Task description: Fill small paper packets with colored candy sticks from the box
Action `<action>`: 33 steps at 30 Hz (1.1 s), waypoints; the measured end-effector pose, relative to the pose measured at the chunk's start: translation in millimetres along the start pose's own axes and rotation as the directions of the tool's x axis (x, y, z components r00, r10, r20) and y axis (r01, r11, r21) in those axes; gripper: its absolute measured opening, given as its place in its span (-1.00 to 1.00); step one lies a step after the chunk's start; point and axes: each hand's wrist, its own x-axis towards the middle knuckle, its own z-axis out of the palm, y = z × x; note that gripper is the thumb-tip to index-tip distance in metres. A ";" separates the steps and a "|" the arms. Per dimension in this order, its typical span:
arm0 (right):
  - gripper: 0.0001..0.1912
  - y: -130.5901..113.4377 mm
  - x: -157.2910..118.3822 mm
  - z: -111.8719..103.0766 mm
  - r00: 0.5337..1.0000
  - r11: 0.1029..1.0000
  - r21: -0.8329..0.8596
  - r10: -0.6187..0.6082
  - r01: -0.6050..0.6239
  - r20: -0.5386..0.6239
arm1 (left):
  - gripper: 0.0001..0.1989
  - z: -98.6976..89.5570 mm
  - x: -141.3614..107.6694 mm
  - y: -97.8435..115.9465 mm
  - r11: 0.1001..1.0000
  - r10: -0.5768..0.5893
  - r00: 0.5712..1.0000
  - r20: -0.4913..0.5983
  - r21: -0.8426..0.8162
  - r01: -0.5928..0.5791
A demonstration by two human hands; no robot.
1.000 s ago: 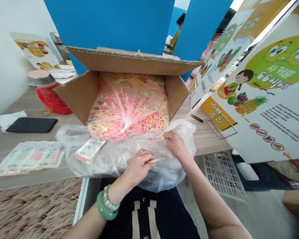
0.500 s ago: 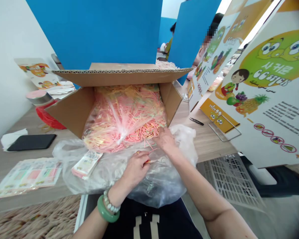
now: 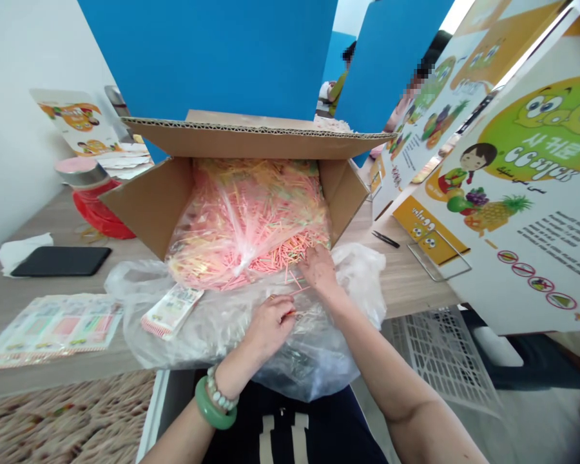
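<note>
White wall (image 3: 19,96) at L, blue partition (image 3: 203,58) behind wood-grain tbl (image 3: 403,280), grey flr (image 3: 526,419) lower R.

1. Wood-grain tabletop (image 3: 406,287), grey-brown.
2. At its left, 1 black phone (image 3: 62,261) overlaps a crumpled white tissue (image 3: 15,252).
3. Nearer the front edge, printed sachets (image 3: 53,327) lie flat.
4. In the middle stands 1 open cardboard box (image 3: 147,196); a clear plastic bag (image 3: 198,341) spreads before it.
5. Back left, 1 red container (image 3: 99,209).
6. Right, 1 slim black tool (image 3: 385,239).
</note>
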 end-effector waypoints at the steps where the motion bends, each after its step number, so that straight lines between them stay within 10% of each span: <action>1: -0.77 2.9 1.6 1.1 1.000 0.999 0.035 0.002 -0.002 0.004 | -0.79 0.3 0.3 -0.9 1.000 0.000 1.000 0.004 0.002 0.000; 14: -0.89 35.3 19.3 3.0 0.997 0.848 0.529 -0.034 -0.006 0.065 | -0.78 9.5 34.0 10.3 0.904 0.125 0.978 0.168 0.387 -0.182; 27: -0.87 25.0 17.8 7.2 1.000 0.904 0.426 0.018 -0.023 0.015 | -0.75 30.4 77.7 -11.9 0.867 -0.078 0.976 0.203 0.498 -0.034; 33: -0.81 3.2 16.1 6.5 0.985 0.960 0.223 0.162 -0.171 0.060 | -0.73 37.1 66.4 -10.4 0.803 0.053 0.986 0.160 0.580 -0.137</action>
